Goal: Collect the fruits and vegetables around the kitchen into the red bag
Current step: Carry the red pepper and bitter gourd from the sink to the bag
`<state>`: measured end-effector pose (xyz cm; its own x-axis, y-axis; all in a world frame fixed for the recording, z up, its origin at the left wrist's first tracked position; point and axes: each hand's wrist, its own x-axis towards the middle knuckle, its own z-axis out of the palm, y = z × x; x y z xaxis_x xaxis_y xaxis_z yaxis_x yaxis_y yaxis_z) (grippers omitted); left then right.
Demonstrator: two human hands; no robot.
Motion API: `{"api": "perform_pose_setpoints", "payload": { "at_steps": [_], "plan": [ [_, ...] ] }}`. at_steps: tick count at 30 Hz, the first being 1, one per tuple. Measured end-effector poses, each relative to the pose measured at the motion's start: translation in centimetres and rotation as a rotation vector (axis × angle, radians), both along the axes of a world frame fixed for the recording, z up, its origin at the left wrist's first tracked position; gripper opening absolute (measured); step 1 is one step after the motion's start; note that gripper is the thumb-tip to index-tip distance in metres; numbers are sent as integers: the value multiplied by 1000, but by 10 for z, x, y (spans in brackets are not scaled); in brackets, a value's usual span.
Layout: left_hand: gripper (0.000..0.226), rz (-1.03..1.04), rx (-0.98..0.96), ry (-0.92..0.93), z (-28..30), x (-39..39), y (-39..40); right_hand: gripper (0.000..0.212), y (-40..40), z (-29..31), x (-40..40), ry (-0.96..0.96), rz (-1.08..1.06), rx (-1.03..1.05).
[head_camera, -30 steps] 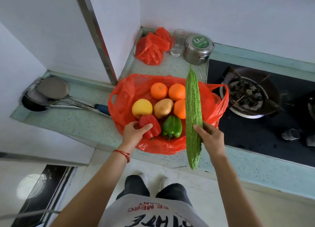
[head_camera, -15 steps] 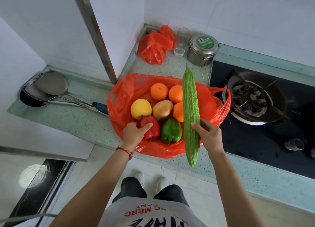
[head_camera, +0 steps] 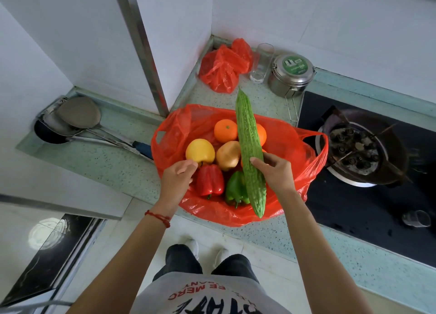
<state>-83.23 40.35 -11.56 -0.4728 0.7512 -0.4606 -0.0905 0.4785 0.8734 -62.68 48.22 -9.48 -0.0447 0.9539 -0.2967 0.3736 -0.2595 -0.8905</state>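
The right hand (head_camera: pixel 276 172) is gripping a long bitter gourd (head_camera: pixel 250 148) at its lower middle, and it has carried the gourd leftward since half a second ago: the gourd is now lying across the open red bag (head_camera: pixel 290 139), covering part of an orange (head_camera: pixel 261 134) and the right edge of the green pepper (head_camera: pixel 234 188), where before it was standing nearer the bag's right side. The left hand (head_camera: pixel 177 179) has let go of the red pepper (head_camera: pixel 210 180); its fingers are now hanging loosely curled just above and beside the pepper, holding nothing, fingertips near the yellow apple (head_camera: pixel 200 150). The bag is sitting on the speckled counter (head_camera: pixel 113 162), holding another orange (head_camera: pixel 225 130) and a potato (head_camera: pixel 228 154) as well.

Readable writing is sparse. The steel tin (head_camera: pixel 291 75) by the stove (head_camera: pixel 354 203) is carrying a green label with white marks too small to read. The person's grey shirt (head_camera: pixel 212 297) is showing red upside-down letters, partly "MERC", above large black letters cut off by the frame.
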Motion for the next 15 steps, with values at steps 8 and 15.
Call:
{"api": "perform_pose_setpoints", "payload": {
  "at_steps": [8,15],
  "plan": [
    [29,40,36,-101,6,-13,-2,30,7,3,-28,-170,92,14],
    [25,50,41,-111,6,-17,-5,28,2,11,-41,-272,108,45]
  ]
}}
